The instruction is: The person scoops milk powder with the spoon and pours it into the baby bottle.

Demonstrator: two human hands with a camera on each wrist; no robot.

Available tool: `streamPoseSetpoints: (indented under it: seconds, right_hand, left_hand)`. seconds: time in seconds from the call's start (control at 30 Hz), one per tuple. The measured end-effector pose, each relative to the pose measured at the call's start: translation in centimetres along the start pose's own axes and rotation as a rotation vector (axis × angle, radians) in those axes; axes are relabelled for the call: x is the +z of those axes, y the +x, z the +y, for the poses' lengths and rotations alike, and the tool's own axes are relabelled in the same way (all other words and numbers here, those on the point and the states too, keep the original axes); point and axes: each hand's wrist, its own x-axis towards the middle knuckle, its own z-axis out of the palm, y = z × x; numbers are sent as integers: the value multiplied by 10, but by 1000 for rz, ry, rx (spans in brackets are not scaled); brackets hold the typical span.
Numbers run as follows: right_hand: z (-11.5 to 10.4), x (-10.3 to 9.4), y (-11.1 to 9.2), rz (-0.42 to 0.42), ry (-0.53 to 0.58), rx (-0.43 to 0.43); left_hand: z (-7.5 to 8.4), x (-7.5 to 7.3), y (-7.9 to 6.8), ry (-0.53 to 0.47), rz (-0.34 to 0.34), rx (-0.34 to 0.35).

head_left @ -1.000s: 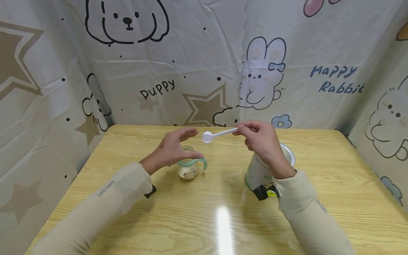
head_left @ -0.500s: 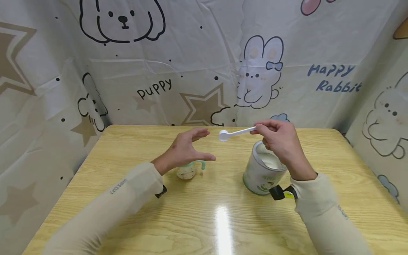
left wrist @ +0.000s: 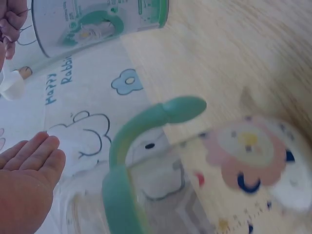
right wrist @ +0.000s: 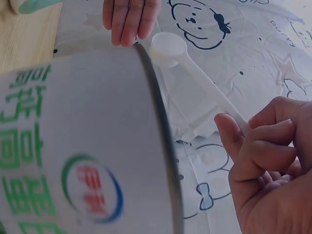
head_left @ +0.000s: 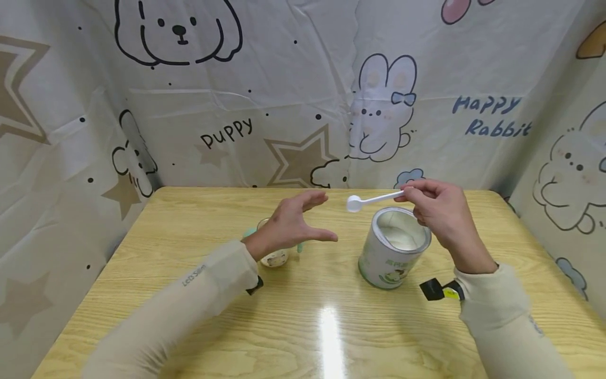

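My right hand point(head_left: 437, 218) pinches the handle end of a white measuring scoop point(head_left: 354, 203), held level beside and above the rim of an open milk powder can point(head_left: 385, 263). Pale powder point(head_left: 402, 238) shows inside the can. In the right wrist view the scoop's bowl point(right wrist: 168, 47) hangs past the can's edge. My left hand point(head_left: 295, 221) is in the air with thumb and fingers spread apart, holding nothing. Behind it stands a baby bottle point(head_left: 275, 259) with mint green handles point(left wrist: 146, 127), partly hidden by the hand and wrist in the head view.
Both things stand on a wood-grain table point(head_left: 303, 326). A printed cloth point(head_left: 284, 79) with cartoon animals hangs along the table's back and sides.
My right hand has moved right with the scoop, from near the bottle to beside the can, uncovering the can's mouth. My left hand has shifted right, away from over the bottle.
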Motion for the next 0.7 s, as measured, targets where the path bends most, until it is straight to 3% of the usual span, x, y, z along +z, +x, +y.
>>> streamPoseSetpoints:
  seconds: [0.7]
  right_hand:
    - [24,-37,-12,83,-128,34]
  left_hand:
    - [8,40,14,-62,-96,31]
